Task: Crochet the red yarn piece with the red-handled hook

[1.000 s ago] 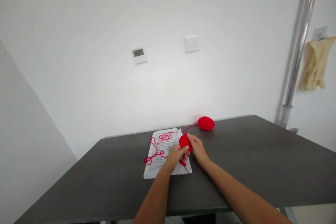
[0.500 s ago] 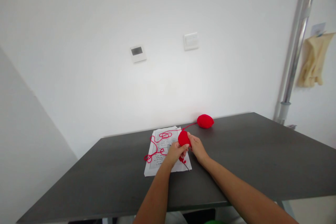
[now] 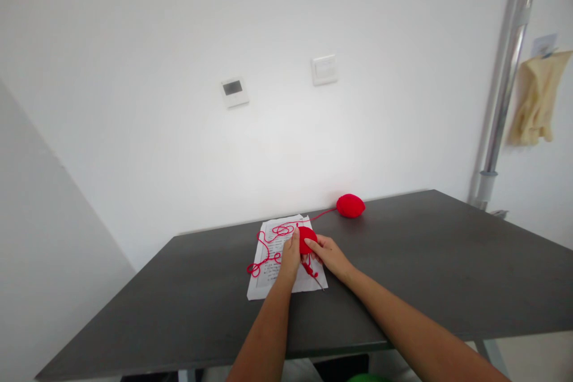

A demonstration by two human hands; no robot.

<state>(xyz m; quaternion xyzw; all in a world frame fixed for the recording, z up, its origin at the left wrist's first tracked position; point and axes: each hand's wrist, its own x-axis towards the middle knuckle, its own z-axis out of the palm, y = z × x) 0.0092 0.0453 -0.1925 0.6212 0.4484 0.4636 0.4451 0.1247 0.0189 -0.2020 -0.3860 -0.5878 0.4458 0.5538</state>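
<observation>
Between my hands is a small rounded red yarn piece (image 3: 307,237), likely crocheted, though its stitches are too small to make out. My left hand (image 3: 290,252) grips its left edge, thumb along the side. My right hand (image 3: 330,255) pinches its right side, the thumb lying over the front. Below them a thin metal tool (image 3: 320,284), perhaps a crochet hook, lies on the paper beside a small red yarn bit (image 3: 308,269). Loose red yarn (image 3: 268,258) loops over the printed sheet (image 3: 262,289). Fingers behind the piece are mostly hidden.
A red yarn ball (image 3: 350,206) rests at the back of the dark table (image 3: 425,262), a strand running left from it. Behind stands a white wall (image 3: 277,155) with a switch (image 3: 324,70) and a small display panel (image 3: 234,92). A metal pole (image 3: 505,89) and pale gloves (image 3: 539,98) are at right.
The red piece has shifted slightly left and turned in my hands. My left thumb has moved up to its left edge, and my right thumb now lies across its front.
</observation>
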